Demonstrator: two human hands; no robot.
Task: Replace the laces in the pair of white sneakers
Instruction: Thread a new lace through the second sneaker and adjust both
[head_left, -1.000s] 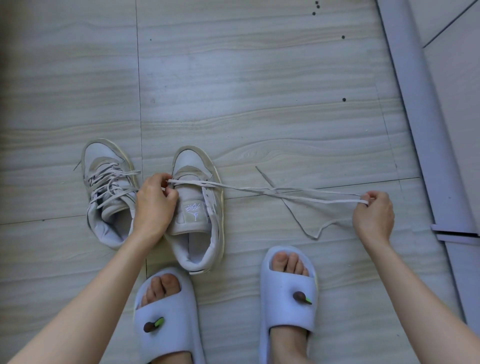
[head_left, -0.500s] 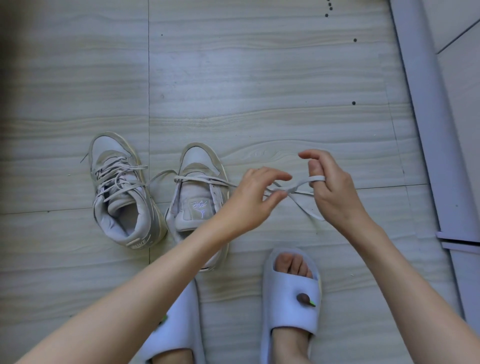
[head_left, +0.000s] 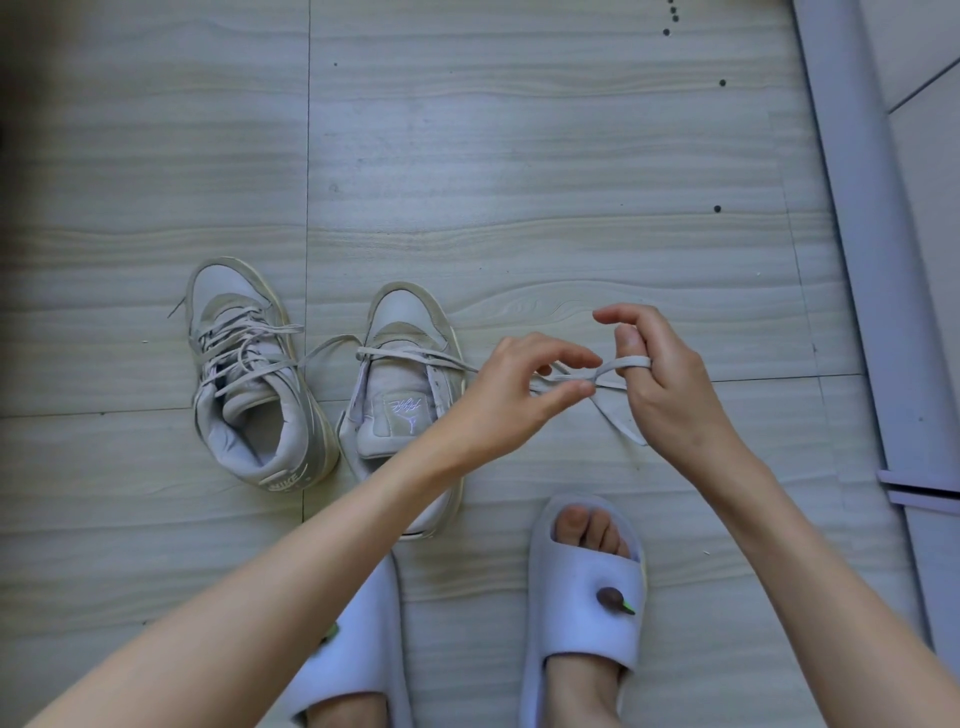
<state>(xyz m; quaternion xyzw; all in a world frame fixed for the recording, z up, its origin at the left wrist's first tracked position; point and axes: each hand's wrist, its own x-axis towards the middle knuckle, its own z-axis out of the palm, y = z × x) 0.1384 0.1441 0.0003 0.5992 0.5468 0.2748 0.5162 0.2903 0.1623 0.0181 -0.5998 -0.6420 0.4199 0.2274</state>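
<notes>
Two white high-top sneakers stand side by side on the floor. The left sneaker (head_left: 249, 374) is still laced. The right sneaker (head_left: 405, 384) has its tongue bare, with one white lace (head_left: 415, 356) through the lowest eyelets, trailing right. My left hand (head_left: 519, 389) pinches that lace between thumb and fingers just right of the shoe. My right hand (head_left: 660, 384) has the lace looped round its thumb. A loose end hangs down to the floor beneath my right hand.
Pale wood-grain floor tiles (head_left: 519, 156) stretch ahead. A grey door frame or threshold strip (head_left: 852, 234) runs along the right edge. My feet in white slides (head_left: 587, 603) sit near the bottom, one partly under my left forearm.
My left hand left the right sneaker and moved right to pinch the lace. My right hand came in from the far right, gathering the stretched lace round its thumb.
</notes>
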